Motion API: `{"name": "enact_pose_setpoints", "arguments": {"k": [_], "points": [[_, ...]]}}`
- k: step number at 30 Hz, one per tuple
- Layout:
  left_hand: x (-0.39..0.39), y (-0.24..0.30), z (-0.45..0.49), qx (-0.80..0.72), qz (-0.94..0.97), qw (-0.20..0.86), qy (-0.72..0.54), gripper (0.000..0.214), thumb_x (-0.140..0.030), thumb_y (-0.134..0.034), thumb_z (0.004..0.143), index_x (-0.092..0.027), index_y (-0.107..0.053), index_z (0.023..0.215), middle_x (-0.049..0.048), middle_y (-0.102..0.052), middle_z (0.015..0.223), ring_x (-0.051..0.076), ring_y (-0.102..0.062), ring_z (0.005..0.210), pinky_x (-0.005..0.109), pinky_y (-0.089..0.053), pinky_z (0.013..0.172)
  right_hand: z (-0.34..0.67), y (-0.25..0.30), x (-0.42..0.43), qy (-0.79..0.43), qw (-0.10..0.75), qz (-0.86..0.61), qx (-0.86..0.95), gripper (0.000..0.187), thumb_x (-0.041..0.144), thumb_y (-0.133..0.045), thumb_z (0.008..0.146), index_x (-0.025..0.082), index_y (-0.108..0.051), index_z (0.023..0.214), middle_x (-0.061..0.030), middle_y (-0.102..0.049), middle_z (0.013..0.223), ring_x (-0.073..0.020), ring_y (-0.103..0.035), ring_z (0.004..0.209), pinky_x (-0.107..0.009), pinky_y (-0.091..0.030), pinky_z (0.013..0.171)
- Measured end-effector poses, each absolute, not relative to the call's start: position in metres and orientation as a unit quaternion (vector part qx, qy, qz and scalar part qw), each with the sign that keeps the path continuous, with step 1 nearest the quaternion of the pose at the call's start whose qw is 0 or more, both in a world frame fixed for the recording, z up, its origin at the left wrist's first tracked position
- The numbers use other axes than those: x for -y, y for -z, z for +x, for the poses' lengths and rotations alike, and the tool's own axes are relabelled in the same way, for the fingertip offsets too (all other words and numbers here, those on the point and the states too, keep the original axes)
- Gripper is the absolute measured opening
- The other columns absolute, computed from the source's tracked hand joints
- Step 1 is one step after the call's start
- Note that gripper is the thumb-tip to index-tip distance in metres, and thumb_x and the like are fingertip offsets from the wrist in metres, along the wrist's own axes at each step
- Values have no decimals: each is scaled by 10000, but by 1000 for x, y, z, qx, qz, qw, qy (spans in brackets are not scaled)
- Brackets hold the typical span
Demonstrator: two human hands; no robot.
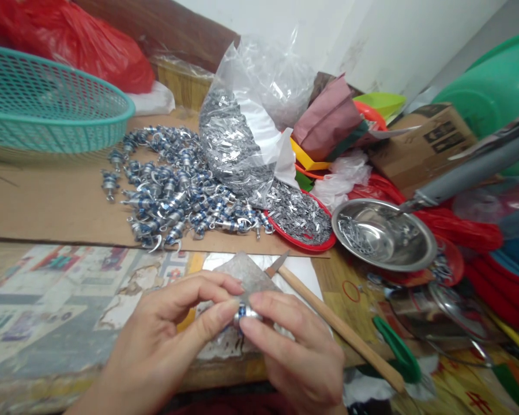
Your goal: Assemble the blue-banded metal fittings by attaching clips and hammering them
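Between my two hands, near the table's front edge, is a small silver and blue metal fitting [247,313]. My left hand [181,323] pinches it from the left with thumb and index finger. From the right, the fingertips of my right hand [294,334] are closed on it as well. Part of the fitting is hidden by the fingers. Just beyond lie a grey metal plate [244,270], a knife [277,264] and a long wooden stick [341,328]. A heap of similar silver and blue fittings [168,190] covers the cardboard [47,202] behind.
A clear bag of small metal clips [229,138] leans over a red plate [328,245] heaped with more. To the right stand a steel bowl [384,262] and a grey-handled tool [471,164]. A turquoise basket [56,124] sits back left; a cardboard box [428,144] is back right.
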State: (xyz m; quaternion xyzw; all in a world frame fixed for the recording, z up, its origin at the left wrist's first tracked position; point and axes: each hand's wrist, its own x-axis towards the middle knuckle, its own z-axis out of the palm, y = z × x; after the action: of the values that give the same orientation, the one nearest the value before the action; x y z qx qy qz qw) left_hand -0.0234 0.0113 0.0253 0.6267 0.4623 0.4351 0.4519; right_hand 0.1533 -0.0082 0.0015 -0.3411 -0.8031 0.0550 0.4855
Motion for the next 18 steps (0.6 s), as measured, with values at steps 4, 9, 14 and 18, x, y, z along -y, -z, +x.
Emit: {"name": "enact_pose_setpoints", "arguments": {"k": [4,9,14,18], "points": [[-14,-31,-23,-429,619,498,-430,168,-271,-589,792,-297,-712,680,-41,-750,758,149,-694,732,163,-518,656,151,-2,11,-37,505,-361,783,287,50,-608,777,223,-677,996,-55,-704,960,-170,-665,872,-279,-555,732],[-12,-33,-25,-429,668,458,-399,158,-275,-569,807,-298,-706,731,-47,-751,770,149,-691,721,161,-505,660,151,-7,17,-8,469,-390,792,267,79,-583,797,243,-676,986,-51,-719,944,-172,-672,817,-297,-562,689],[-13,-20,-20,-458,595,509,-422,137,-315,-616,772,-284,-720,689,-37,-752,719,153,-680,691,176,-512,624,150,-11,18,-75,467,-417,776,310,1,-593,743,211,-705,941,-69,-711,941,-153,-671,802,-244,-563,668],[-8,-6,-10,-512,468,560,-454,126,-353,-683,715,-241,-739,712,-7,-760,704,164,-681,675,206,-532,626,147,-10,15,-132,479,-434,751,243,25,-656,716,167,-726,900,-77,-708,848,-149,-672,728,-218,-556,626]]}}
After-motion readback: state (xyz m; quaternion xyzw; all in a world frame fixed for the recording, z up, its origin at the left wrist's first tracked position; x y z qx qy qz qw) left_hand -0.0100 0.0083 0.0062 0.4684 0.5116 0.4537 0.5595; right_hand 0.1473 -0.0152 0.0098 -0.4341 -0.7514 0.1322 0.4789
